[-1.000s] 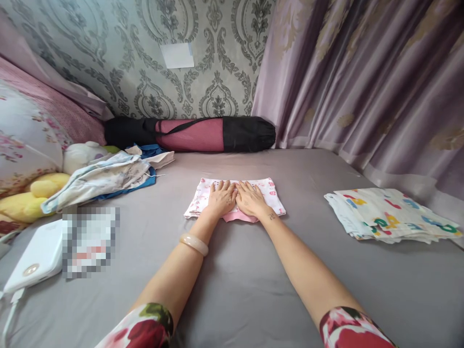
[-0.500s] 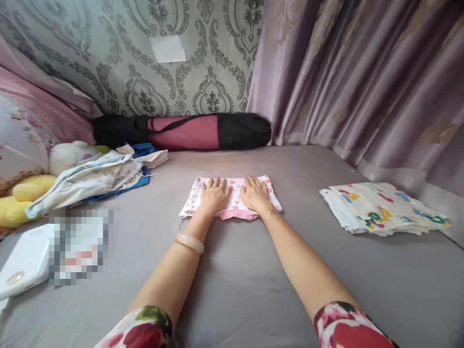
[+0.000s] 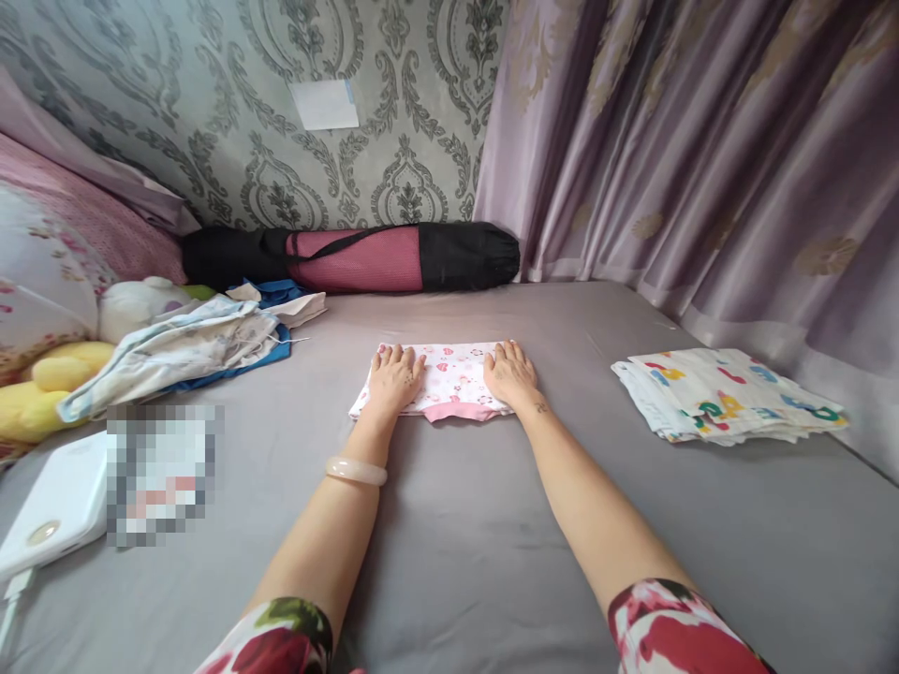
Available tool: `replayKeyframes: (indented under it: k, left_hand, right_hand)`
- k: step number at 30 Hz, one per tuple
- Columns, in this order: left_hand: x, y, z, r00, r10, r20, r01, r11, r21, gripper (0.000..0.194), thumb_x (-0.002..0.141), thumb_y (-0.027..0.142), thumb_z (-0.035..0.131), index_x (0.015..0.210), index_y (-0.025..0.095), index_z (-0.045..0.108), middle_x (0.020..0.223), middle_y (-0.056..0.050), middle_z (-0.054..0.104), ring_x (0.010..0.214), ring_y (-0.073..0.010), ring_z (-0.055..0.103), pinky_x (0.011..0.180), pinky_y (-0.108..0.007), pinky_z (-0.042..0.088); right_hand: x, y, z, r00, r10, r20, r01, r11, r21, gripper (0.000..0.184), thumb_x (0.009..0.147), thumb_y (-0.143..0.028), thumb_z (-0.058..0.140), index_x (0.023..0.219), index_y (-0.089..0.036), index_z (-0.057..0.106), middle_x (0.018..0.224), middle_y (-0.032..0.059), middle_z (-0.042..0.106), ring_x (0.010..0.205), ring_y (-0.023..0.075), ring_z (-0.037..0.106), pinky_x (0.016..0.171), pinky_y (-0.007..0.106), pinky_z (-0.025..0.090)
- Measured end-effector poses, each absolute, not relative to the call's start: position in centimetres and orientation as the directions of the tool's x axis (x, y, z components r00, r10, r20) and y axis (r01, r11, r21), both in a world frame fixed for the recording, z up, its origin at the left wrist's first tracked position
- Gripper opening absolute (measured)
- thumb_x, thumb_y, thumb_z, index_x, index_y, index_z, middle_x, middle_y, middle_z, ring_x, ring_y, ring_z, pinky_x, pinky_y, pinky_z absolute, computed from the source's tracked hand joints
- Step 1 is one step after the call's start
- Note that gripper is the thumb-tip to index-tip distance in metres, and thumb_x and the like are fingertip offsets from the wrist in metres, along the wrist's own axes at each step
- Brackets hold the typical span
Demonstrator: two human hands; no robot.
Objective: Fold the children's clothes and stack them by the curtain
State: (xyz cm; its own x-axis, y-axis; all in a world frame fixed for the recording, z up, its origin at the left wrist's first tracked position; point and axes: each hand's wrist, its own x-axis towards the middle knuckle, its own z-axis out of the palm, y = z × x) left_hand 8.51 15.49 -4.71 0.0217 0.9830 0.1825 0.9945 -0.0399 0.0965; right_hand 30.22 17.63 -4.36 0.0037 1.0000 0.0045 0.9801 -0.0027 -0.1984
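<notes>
Folded cloth [image 3: 453,370], white with a pink-red print and a pink band at its near edge, lay flat at mid-bed on the grey sheet [image 3: 478,524]. Left hand [image 3: 394,379] rested palm down on its left end, fingers slightly apart; right hand [image 3: 511,376] lay likewise on the right end, fingers a little spread. Neither was clamped on the fabric. A pale bangle [image 3: 356,471] circled the left forearm.

To the right, well apart: a flat stack of printed cloths [image 3: 730,393], layers showing at the near and left edges; count not readable. To the left, also well apart: a loose heap of clothes [image 3: 203,342], pale over blue. Against the heap were 2 plush toys, 1 yellow [image 3: 42,398] and 1 white [image 3: 137,307], both partly covered. Nearer, a white device [image 3: 56,501] with a cable [image 3: 18,599], which ran out at the left edge. Beside the device, a pixelated item [image 3: 165,482], identity unreadable.

Beyond the cloth, a long black-and-pink bag [image 3: 358,259] lay along the patterned wall [image 3: 189,75], contents hidden. Purple curtain [image 3: 632,140] hung at right, cut off above. Floral pillow [image 3: 42,271] was cropped at left; both sleeves, below.
</notes>
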Motion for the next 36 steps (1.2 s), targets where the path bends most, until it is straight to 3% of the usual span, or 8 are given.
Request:
replayKeyframes:
  k: [4, 8, 14, 21, 27, 31, 36]
  left_hand:
    - [7.6, 14.7, -4.1, 0.044, 0.990, 0.131, 0.996, -0.053, 0.067, 0.044, 0.099, 0.041, 0.025, 0.128, 0.025, 0.053, 0.142, -0.013, 0.048, 0.138, -0.0313, 0.034, 0.110, -0.055, 0.028]
    - [6.8, 14.5, -3.9, 0.118, 0.990, 0.080, 0.992, -0.121, 0.029, 0.043, 0.100, 0.040, 0.024, 0.132, 0.026, 0.050, 0.145, -0.011, 0.044, 0.141, -0.0295, 0.030, 0.110, -0.052, 0.030]
    - [6.3, 14.9, -3.9, 0.046, 0.999, 0.006, 0.991, -0.046, 0.125, 0.054, 0.100, 0.046, 0.020, 0.143, 0.019, 0.039, 0.155, -0.014, 0.031, 0.145, -0.0300, 0.021, 0.114, -0.050, 0.025]
    - [6.0, 15.2, -4.4, -0.003, 1.000, 0.030, 0.991, -0.001, 0.131, 0.056, 0.099, 0.046, 0.022, 0.142, 0.014, 0.040, 0.155, -0.017, 0.031, 0.145, -0.0297, 0.023, 0.113, -0.047, 0.027]
    - [5.9, 15.4, -4.6, -0.026, 1.000, 0.017, 0.991, 0.024, 0.128, 0.060, 0.098, 0.048, 0.018, 0.143, 0.014, 0.039, 0.156, -0.016, 0.029, 0.146, -0.0313, 0.021, 0.114, -0.053, 0.023]
    - [7.5, 15.1, -3.9, -0.054, 0.996, 0.069, 0.994, 0.047, 0.101, 0.060, 0.098, 0.045, 0.019, 0.137, 0.010, 0.047, 0.153, -0.018, 0.035, 0.145, -0.0326, 0.021, 0.115, -0.057, 0.018]
    - [12.4, 13.5, -3.3, 0.031, 0.983, 0.181, 0.996, -0.046, 0.078, 0.055, 0.098, 0.037, 0.022, 0.136, 0.007, 0.047, 0.150, -0.020, 0.039, 0.145, -0.0314, 0.024, 0.117, -0.054, 0.017]
  right_hand:
    - [31.3, 17.6, -4.3, -0.054, 0.998, -0.013, 0.979, 0.050, -0.197, 0.062, 0.099, -0.037, 0.016, 0.149, -0.004, 0.032, 0.158, 0.0139, 0.024, 0.146, 0.0238, 0.017, 0.117, 0.038, 0.017]
    - [32.4, 17.8, -4.4, -0.133, 0.991, -0.029, 0.972, 0.124, -0.201, 0.064, 0.099, -0.040, 0.015, 0.149, -0.004, 0.030, 0.159, 0.0142, 0.022, 0.147, 0.0236, 0.016, 0.118, 0.037, 0.016]
    - [33.7, 18.1, -4.6, -0.202, 0.978, -0.043, 0.954, 0.186, -0.235, 0.064, 0.099, -0.042, 0.013, 0.150, -0.008, 0.031, 0.160, 0.0102, 0.021, 0.147, 0.0205, 0.014, 0.119, 0.036, 0.017]
    - [33.4, 18.1, -4.7, -0.110, 0.993, -0.049, 0.967, 0.095, -0.236, 0.067, 0.099, -0.043, 0.014, 0.151, -0.002, 0.026, 0.160, 0.0157, 0.018, 0.146, 0.0256, 0.018, 0.118, 0.037, 0.016]
    - [33.4, 18.1, -4.6, -0.108, 0.994, -0.023, 0.977, 0.102, -0.189, 0.064, 0.099, -0.040, 0.016, 0.148, -0.003, 0.032, 0.158, 0.0170, 0.022, 0.145, 0.0251, 0.022, 0.117, 0.039, 0.018]
    - [31.8, 17.1, -3.7, -0.087, 0.994, 0.070, 0.985, 0.097, -0.143, 0.060, 0.099, -0.036, 0.020, 0.148, -0.005, 0.033, 0.157, 0.0175, 0.025, 0.144, 0.0275, 0.023, 0.117, 0.048, 0.013]
    - [27.5, 14.8, -3.1, -0.176, 0.969, 0.174, 0.969, 0.201, -0.143, 0.057, 0.099, -0.032, 0.022, 0.146, -0.004, 0.037, 0.156, 0.0174, 0.029, 0.144, 0.0267, 0.023, 0.117, 0.046, 0.010]
